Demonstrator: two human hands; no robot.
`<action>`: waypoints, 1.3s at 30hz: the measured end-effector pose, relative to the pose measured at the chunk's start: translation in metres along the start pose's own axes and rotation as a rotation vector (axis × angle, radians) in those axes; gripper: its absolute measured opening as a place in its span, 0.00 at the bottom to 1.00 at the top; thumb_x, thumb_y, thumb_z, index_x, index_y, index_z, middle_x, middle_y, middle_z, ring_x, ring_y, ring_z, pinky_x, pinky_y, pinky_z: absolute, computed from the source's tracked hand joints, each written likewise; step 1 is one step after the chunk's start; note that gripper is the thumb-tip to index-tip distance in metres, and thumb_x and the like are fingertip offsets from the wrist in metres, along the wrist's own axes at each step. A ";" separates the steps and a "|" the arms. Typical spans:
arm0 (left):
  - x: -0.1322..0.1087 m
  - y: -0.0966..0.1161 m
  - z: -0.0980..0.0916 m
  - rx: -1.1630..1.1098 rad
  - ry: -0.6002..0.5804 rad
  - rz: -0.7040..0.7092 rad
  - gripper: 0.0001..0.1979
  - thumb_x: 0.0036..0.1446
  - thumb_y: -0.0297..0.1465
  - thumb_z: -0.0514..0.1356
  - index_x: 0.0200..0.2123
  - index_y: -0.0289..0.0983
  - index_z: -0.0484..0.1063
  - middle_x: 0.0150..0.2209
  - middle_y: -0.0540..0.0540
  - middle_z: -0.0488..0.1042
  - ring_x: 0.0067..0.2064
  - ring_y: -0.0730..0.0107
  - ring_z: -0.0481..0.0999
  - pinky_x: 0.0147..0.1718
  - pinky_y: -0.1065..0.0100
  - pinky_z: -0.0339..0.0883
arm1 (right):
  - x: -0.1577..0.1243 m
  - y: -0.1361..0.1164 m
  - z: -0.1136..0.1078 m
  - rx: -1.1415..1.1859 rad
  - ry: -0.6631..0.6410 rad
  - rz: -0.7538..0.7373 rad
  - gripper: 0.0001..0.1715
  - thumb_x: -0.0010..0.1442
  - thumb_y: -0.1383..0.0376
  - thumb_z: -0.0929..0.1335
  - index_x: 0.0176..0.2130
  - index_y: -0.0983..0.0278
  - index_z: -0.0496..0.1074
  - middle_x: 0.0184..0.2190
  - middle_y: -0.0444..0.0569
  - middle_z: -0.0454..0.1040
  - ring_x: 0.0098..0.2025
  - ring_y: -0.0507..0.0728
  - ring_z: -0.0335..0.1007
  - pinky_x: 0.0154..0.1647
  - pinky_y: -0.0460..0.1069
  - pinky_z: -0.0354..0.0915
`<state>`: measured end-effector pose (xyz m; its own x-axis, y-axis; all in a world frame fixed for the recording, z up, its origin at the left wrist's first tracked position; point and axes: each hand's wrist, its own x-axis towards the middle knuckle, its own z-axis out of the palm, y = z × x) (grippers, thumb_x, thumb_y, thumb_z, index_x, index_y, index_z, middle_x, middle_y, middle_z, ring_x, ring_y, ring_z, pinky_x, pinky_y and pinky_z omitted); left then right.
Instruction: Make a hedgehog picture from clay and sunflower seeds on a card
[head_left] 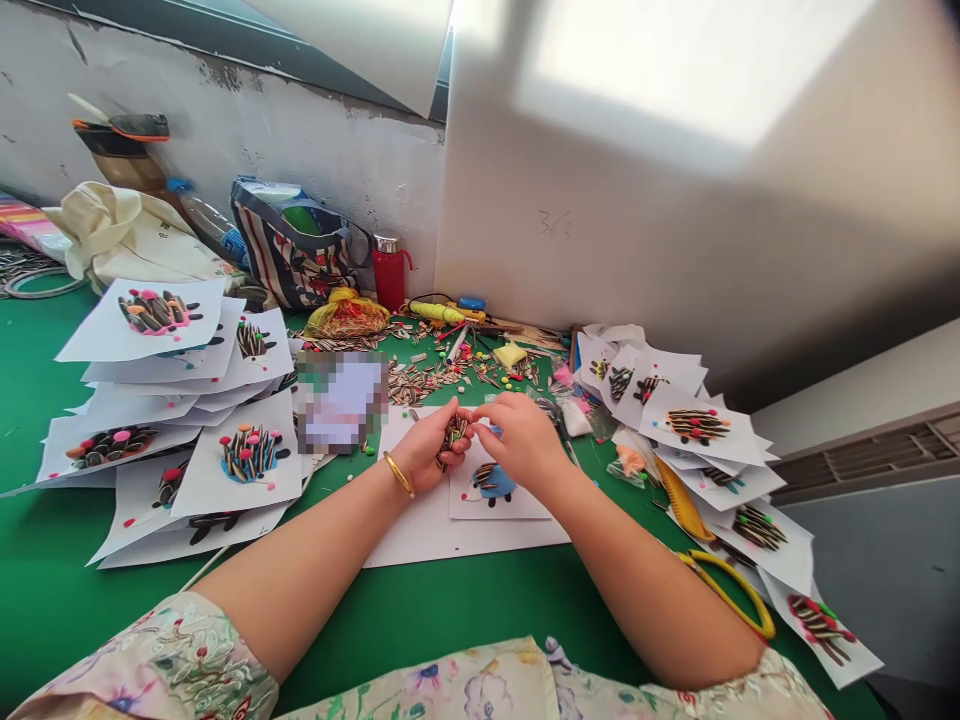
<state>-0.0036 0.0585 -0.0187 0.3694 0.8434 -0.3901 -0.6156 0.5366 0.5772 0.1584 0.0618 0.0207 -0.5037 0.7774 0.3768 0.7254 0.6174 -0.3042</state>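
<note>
My left hand (433, 448) is cupped around a small heap of striped sunflower seeds (453, 436). Close beside it, my right hand (517, 430) has its thumb and fingertips drawn together at the edge of the heap; whether a seed is between them is too small to make out. Below the hands lies a white card (465, 508) with a blue clay shape (493, 484) on it, partly covered by seeds, with black feet and a red dot. The card rests on a larger white sheet (397, 545).
Finished-looking seed cards are stacked at left (240, 500) and right (757, 480). Loose seeds (427, 378) and small coloured balls lie behind my hands. A red flask (388, 275), a striped bag (281, 255) and yellow-handled scissors (731, 590) are also on the green table (330, 610).
</note>
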 end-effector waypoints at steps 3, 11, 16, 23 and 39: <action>0.000 -0.001 0.001 0.003 0.029 0.023 0.13 0.61 0.40 0.58 0.32 0.35 0.67 0.23 0.52 0.63 0.17 0.82 0.61 0.09 0.82 0.43 | 0.024 -0.006 0.005 -0.012 -0.065 0.045 0.10 0.62 0.63 0.66 0.34 0.60 0.77 0.31 0.49 0.71 0.38 0.58 0.65 0.37 0.51 0.59; 0.002 -0.002 0.000 0.015 0.040 0.030 0.14 0.61 0.42 0.58 0.33 0.36 0.67 0.22 0.53 0.63 0.17 0.81 0.61 0.09 0.82 0.43 | 0.037 -0.007 0.013 0.040 -0.158 0.126 0.09 0.56 0.67 0.67 0.26 0.61 0.74 0.28 0.46 0.70 0.33 0.55 0.64 0.30 0.48 0.55; 0.000 -0.002 0.002 0.033 0.034 0.039 0.15 0.62 0.43 0.56 0.33 0.36 0.67 0.23 0.52 0.63 0.17 0.81 0.62 0.10 0.82 0.43 | 0.035 -0.003 0.013 0.149 -0.159 0.173 0.09 0.58 0.65 0.66 0.29 0.59 0.76 0.30 0.46 0.71 0.35 0.54 0.66 0.32 0.48 0.57; 0.001 -0.004 0.001 0.065 0.051 0.042 0.16 0.63 0.44 0.55 0.34 0.36 0.67 0.21 0.52 0.62 0.17 0.80 0.61 0.10 0.82 0.43 | 0.037 -0.005 0.013 0.145 -0.198 0.158 0.07 0.53 0.65 0.67 0.25 0.61 0.73 0.29 0.46 0.70 0.33 0.55 0.66 0.32 0.48 0.58; -0.005 -0.002 0.005 0.194 0.027 0.054 0.12 0.59 0.37 0.59 0.30 0.35 0.64 0.26 0.52 0.64 0.18 0.84 0.60 0.11 0.83 0.43 | 0.017 0.016 0.015 0.619 -0.069 0.342 0.04 0.52 0.64 0.65 0.30 0.62 0.70 0.28 0.42 0.70 0.32 0.52 0.63 0.33 0.47 0.60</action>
<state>-0.0012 0.0536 -0.0142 0.3193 0.8715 -0.3721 -0.4871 0.4878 0.7245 0.1546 0.0868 0.0091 -0.3392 0.9329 0.1213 0.4587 0.2766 -0.8444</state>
